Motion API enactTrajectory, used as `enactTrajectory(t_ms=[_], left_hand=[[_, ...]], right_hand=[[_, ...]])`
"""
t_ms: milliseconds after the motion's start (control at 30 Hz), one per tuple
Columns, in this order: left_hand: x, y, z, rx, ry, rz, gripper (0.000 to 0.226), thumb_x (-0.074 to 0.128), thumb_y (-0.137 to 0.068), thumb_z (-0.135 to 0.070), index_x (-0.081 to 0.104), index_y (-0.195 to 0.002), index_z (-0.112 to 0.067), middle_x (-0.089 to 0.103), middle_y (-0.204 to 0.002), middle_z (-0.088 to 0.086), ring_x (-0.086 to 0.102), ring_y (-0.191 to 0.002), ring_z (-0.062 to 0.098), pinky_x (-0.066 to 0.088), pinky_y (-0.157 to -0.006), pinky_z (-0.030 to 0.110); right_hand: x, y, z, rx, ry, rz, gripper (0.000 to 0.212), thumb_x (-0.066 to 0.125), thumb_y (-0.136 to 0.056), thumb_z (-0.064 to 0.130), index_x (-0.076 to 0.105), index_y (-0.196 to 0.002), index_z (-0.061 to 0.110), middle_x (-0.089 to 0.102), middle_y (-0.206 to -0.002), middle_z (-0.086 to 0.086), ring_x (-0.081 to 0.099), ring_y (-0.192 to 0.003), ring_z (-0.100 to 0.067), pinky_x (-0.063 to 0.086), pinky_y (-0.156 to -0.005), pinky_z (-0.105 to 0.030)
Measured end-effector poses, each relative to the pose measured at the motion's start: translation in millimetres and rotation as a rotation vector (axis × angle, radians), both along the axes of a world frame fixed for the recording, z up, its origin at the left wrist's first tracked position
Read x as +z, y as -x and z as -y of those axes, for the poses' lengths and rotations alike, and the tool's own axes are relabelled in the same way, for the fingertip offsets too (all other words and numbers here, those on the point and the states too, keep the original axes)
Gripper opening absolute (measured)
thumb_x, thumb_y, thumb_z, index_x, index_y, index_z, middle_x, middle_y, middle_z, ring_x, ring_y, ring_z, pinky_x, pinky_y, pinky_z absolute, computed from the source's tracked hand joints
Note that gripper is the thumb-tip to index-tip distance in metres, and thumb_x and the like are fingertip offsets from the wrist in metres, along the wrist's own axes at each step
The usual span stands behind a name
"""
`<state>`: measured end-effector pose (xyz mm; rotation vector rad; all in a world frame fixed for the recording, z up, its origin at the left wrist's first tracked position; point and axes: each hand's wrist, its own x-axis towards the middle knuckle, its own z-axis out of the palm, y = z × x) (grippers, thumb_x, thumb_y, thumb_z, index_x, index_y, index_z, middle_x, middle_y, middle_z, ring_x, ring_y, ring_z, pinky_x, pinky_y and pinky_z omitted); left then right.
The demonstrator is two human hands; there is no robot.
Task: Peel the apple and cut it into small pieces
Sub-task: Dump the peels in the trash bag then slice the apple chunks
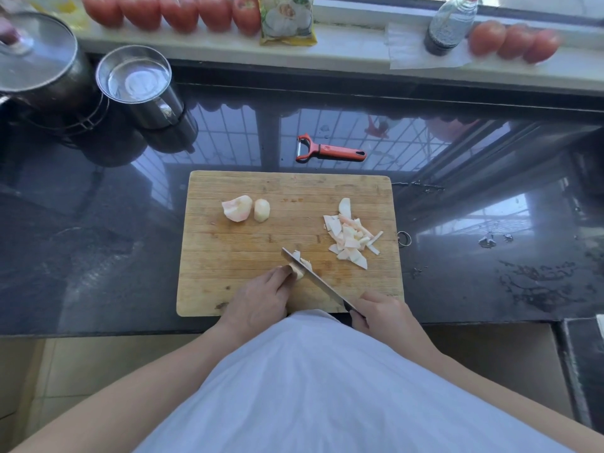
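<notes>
**Slicing a peeled apple piece near the board's front edge**

Cutting takes place on a wooden chopping board (228,256) that lies on a dark, glossy worktop (98,240), close to its front edge. The left hand (258,299) rests near the board's front edge, its fingers curled and pressed together, pinching a small peeled apple piece (298,273) against the wood. The right hand (380,313) sits at the board's front right corner, fingers wrapped around the handle of a knife (317,281). The blade runs diagonally from that hand toward the board's middle, its flat side touching the held piece, with a few thin slices (302,258) lying just beside the blade on its far side.

Two larger peeled apple chunks (245,209) sit side by side, nearly touching, toward the board's back left part. A heap of small cut pieces (351,238) is gathered near the board's right edge, well apart from the chunks.

Behind the board's back edge, a red-handled peeler (330,150) lies on the worktop. At the worktop's back left corner stand a lidded pot (39,60) and a steel mug (140,86) holding clear liquid. Along the ledge (359,44) behind the worktop are rows of tomatoes (170,9), a packet (287,21) and a bottle (452,26) with dark contents.
</notes>
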<state>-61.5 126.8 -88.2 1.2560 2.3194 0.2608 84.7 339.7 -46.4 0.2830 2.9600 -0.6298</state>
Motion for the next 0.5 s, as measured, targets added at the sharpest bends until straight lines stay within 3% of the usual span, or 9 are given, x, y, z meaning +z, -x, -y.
enactTrajectory(t_ms=[167, 500], left_hand=[[2.5, 0.1, 0.1, -0.025, -0.015, -0.011, 0.058, 0.037, -0.075, -0.019, 0.069, -0.121, -0.005, 0.064, -0.123, 0.005, 0.068, -0.095, 0.023, 0.057, -0.058, 0.032], [-1.0, -1.8, 1.4, -0.011, -0.017, -0.039, 0.058, 0.038, -0.077, -0.017, 0.068, -0.125, -0.004, 0.064, -0.126, 0.006, 0.068, -0.099, 0.024, 0.058, -0.062, 0.034]], right_hand=[[-4.5, -1.8, 0.4, -0.01, 0.015, -0.002, 0.013, 0.06, -0.072, 0.009, 0.058, -0.059, 0.01, 0.045, -0.056, -0.002, 0.045, -0.038, -0.023, 0.037, -0.029, -0.027], [2.8, -1.9, 3.4, -0.017, -0.018, 0.013, 0.014, 0.066, -0.069, 0.008, 0.059, -0.058, 0.009, 0.046, -0.055, 0.0, 0.044, -0.039, -0.02, 0.026, -0.033, -0.022]])
